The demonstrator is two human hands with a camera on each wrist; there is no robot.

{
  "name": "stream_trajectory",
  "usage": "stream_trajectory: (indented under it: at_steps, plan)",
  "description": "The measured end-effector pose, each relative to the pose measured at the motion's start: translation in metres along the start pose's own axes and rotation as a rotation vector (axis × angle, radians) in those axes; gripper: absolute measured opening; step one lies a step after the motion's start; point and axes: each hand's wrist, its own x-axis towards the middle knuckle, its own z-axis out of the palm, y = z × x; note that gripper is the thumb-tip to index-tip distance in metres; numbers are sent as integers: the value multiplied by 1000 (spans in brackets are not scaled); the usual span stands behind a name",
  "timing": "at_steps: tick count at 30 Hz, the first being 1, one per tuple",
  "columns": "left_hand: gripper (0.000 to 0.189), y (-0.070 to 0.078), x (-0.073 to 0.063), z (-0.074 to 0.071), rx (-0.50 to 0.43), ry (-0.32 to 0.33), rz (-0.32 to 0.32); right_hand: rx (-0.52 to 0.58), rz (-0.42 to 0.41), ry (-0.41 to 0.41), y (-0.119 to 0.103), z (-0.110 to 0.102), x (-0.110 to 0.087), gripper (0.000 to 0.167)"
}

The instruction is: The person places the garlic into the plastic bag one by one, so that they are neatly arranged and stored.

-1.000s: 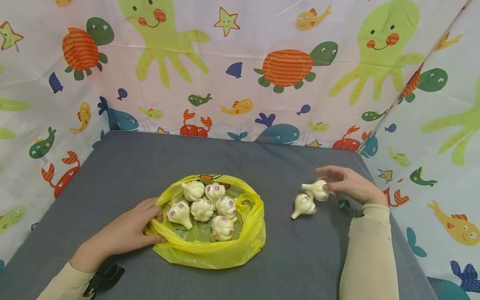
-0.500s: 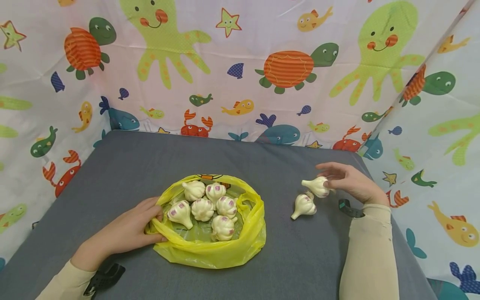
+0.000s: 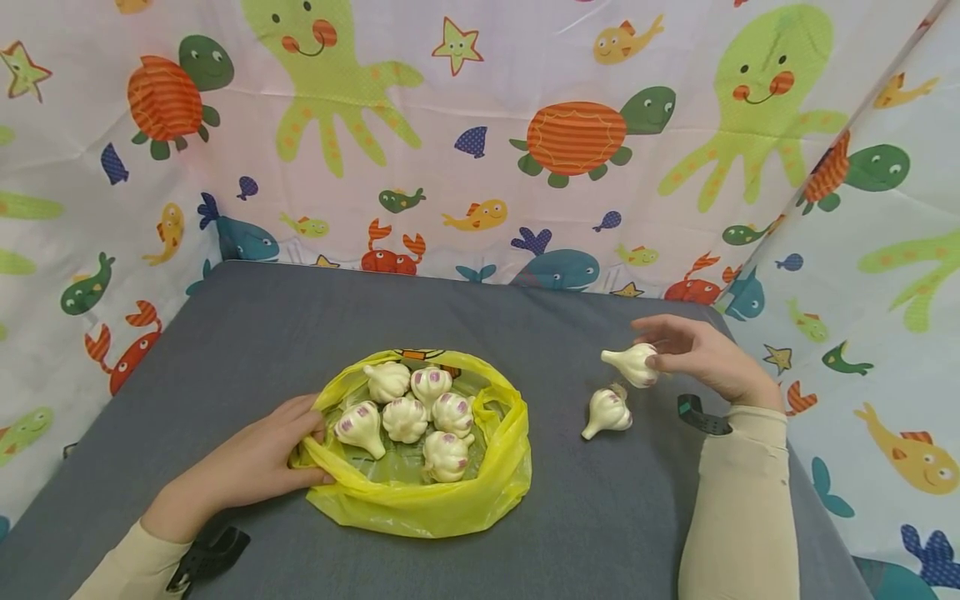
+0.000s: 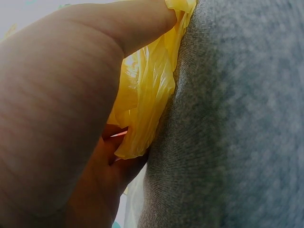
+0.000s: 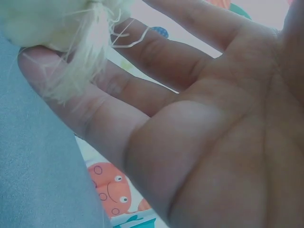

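A yellow plastic bag (image 3: 420,510) sits with its mouth spread wide, and several garlic bulbs (image 3: 405,418) lie inside. My left hand (image 3: 258,458) grips the bag's left rim; the left wrist view shows the crumpled yellow plastic (image 4: 142,99) between thumb and fingers. To the right, my right hand (image 3: 701,358) pinches a garlic bulb (image 3: 636,365) between thumb and fingertips, its stem pointing left. The bulb's stringy roots (image 5: 92,47) show in the right wrist view. Just below it, another garlic bulb (image 3: 607,410) lies on the table, apart from the held one.
A grey cloth covers the table (image 3: 480,321). Behind and at both sides hangs a white curtain (image 3: 487,83) printed with sea animals. A dark band (image 3: 210,558) is on the left wrist, another band (image 3: 701,417) on the right.
My right hand has lifted the garlic bulb a little, away from the one lying below it. The left hand and the bag have stayed in place.
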Motion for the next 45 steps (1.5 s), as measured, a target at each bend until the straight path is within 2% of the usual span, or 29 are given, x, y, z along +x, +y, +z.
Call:
stream_trajectory:
  at_steps: [21, 28, 45]
  plan:
    - [47, 0, 0, 0, 0, 1, 6, -23, -16, -2, -15, 6, 8, 55]
    - [47, 0, 0, 0, 3, 1, 9, -33, -46, 10, -20, 8, 9, 54]
    - [47, 1, 1, 0, 9, -5, -4, -79, -40, 19, -26, 11, 12, 55]
